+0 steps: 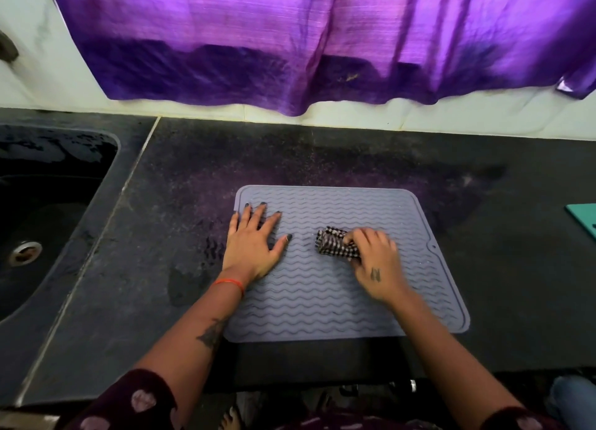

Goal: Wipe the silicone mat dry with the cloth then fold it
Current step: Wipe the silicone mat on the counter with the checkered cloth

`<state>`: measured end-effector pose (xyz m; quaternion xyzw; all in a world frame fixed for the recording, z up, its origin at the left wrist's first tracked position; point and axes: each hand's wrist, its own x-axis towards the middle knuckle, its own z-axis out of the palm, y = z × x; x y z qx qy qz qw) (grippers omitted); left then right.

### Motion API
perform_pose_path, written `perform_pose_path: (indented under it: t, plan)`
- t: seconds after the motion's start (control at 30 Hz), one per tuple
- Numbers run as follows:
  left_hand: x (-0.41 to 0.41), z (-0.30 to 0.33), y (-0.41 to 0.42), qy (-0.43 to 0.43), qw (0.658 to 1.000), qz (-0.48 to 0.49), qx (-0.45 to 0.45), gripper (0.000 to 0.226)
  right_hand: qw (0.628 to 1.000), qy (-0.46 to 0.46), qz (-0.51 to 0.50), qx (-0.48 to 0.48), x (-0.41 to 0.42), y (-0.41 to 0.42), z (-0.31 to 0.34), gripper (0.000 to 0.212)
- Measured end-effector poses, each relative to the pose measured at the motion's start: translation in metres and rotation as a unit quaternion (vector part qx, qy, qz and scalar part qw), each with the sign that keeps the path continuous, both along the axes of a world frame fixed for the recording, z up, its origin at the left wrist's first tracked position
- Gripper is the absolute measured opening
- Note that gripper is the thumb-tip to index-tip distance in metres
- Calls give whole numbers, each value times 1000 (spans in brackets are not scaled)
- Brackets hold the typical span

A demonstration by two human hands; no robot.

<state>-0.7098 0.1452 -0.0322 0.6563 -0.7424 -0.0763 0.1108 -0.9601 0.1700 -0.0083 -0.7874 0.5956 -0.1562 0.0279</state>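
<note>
A grey silicone mat point(322, 300) with wavy ridges lies flat on the dark countertop point(161, 236), near its front edge. My left hand point(253, 241) rests flat on the mat's left part, fingers spread, holding nothing. My right hand point(375, 263) presses a bunched black-and-white checked cloth point(333, 241) onto the mat's middle; the hand is blurred with motion. Part of the cloth is hidden under my fingers.
A dark sink point(45, 210) with a metal drain point(24, 252) sits at the left. A purple curtain point(306, 42) hangs over the white wall behind. A teal object point(585, 221) pokes in at the right edge. Wet marks show left of the mat.
</note>
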Motion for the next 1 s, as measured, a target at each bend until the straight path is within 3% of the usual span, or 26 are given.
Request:
perform_pose_path:
  t: [0.1, 0.2, 0.3, 0.37, 0.43, 0.6, 0.77, 1.0]
  plan:
    - [0, -1, -1, 0, 1000, 1, -1, 80, 999, -28, -27, -13, 4, 13, -16, 45]
    - [0, -1, 0, -3, 1000, 0, 0, 81, 997, -43, -15, 62, -1, -3, 4, 40]
    - [0, -1, 0, 3, 1000, -2, -2, 81, 993, -86, 20, 74, -11, 7, 14, 64]
    - [0, -1, 0, -3, 1000, -2, -3, 81, 997, -60, 30, 38, -8, 33, 3, 78]
    - [-1, -2, 0, -10, 1000, -1, -1, 82, 999, -44, 17, 7, -5, 51, -13, 73]
    - [-3, -1, 3, -16, 1000, 5, -10, 82, 996, -70, 24, 50, -8, 41, 7, 66]
    - [-3, -3, 4, -10, 1000, 9, -17, 80, 997, -72, 9, -7, -14, 87, -9, 56]
    - [-4, 0, 5, -5, 1000, 15, -19, 77, 992, -111, 51, 23, -27, 75, 7, 41]
